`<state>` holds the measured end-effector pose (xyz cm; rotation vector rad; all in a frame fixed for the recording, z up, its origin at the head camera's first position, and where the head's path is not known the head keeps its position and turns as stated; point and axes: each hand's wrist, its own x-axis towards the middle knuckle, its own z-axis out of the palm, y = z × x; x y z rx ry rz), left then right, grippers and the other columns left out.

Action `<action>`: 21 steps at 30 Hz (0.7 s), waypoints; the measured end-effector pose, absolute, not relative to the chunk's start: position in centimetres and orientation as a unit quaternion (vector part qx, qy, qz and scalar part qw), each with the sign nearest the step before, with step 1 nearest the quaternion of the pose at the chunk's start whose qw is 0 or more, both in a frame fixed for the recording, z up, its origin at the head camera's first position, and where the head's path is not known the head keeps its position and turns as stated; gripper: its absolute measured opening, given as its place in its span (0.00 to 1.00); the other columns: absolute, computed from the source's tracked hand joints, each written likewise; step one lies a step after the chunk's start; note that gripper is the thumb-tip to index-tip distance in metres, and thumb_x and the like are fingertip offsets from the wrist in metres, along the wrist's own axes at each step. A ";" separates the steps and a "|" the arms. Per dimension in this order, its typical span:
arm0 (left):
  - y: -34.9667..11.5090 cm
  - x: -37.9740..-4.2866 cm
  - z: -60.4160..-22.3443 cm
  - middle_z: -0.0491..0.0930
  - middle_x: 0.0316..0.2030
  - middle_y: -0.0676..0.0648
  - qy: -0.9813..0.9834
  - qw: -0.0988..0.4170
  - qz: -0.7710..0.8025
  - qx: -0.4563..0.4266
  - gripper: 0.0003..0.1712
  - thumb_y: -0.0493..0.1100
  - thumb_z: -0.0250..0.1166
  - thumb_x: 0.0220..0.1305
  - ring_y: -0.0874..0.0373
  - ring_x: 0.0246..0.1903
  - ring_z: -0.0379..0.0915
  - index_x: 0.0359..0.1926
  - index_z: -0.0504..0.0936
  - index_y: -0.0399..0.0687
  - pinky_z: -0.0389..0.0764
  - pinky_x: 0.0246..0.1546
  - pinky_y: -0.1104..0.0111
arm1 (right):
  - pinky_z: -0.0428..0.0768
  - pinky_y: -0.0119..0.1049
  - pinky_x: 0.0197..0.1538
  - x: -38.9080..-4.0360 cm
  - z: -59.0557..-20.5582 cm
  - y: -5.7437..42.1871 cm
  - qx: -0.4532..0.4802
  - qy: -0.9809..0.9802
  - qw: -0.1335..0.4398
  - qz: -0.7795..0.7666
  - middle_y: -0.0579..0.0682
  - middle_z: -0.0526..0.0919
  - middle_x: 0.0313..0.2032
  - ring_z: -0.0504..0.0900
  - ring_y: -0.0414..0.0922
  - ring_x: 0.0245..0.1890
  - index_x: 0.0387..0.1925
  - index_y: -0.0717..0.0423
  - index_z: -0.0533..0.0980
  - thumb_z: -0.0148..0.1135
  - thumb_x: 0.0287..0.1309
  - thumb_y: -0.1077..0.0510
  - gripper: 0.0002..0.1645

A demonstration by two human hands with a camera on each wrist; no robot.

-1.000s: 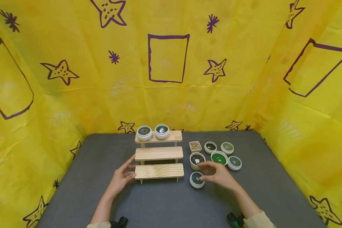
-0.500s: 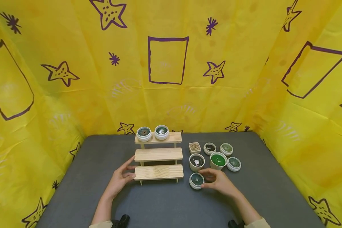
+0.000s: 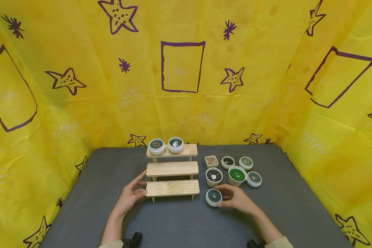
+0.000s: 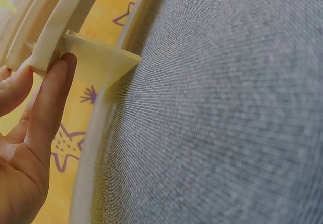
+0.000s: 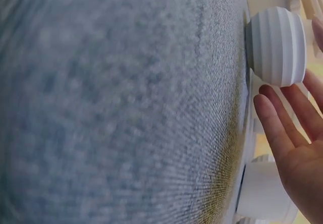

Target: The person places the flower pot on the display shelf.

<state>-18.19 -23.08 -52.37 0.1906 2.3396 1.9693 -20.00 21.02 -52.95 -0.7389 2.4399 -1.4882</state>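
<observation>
In the head view my left hand (image 3: 129, 198) holds the left end of a wooden three-tier display stand (image 3: 173, 188). Its thumb meets the lowest shelf's end, and one finger reaches the middle shelf. The left wrist view shows fingertips (image 4: 63, 65) against the underside of a shelf (image 4: 58, 24). To the right of the stand, my right hand (image 3: 237, 198) grips a small white ribbed pot (image 3: 214, 202), dark green inside, between thumb and fingers. That pot (image 5: 277, 47) stands upright on the table in the right wrist view.
Two white pots, left (image 3: 156, 151) and right (image 3: 175, 149), stand on the top shelf. Behind my right hand are a dark-filled cup (image 3: 213, 183), a green-filled cup (image 3: 237, 181), a square pot of pebbles (image 3: 211, 161) and several low pots. Yellow curtains surround the grey table (image 3: 173, 224).
My right hand has come down and closed in on the ribbed pot from the right. The left hand stays at the stand. The head view has tilted slightly.
</observation>
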 end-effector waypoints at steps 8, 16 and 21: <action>-23.0 -18.2 -52.4 0.68 0.58 0.26 0.761 0.039 0.644 0.063 0.45 0.28 0.63 0.62 0.68 0.37 0.83 0.77 0.56 0.48 0.83 0.37 0.75 | 0.83 0.32 0.53 -20.1 -53.1 20.5 -0.248 0.822 0.109 -0.501 0.62 0.77 0.62 0.79 0.60 0.58 0.63 0.60 0.72 0.78 0.46 0.53 0.43; -22.9 -18.2 -52.3 0.68 0.58 0.26 0.762 0.042 0.644 0.056 0.44 0.28 0.63 0.63 0.68 0.36 0.82 0.77 0.56 0.48 0.83 0.36 0.74 | 0.83 0.27 0.49 -20.1 -53.5 20.0 -0.244 0.830 0.111 -0.489 0.61 0.78 0.60 0.82 0.48 0.54 0.63 0.60 0.72 0.79 0.45 0.53 0.43; -23.0 -18.2 -52.3 0.68 0.59 0.26 0.764 0.045 0.642 0.056 0.45 0.28 0.63 0.63 0.68 0.36 0.82 0.77 0.56 0.50 0.84 0.37 0.74 | 0.84 0.27 0.46 -20.0 -53.5 19.7 -0.238 0.829 0.108 -0.494 0.61 0.80 0.57 0.83 0.39 0.50 0.62 0.60 0.73 0.79 0.45 0.54 0.41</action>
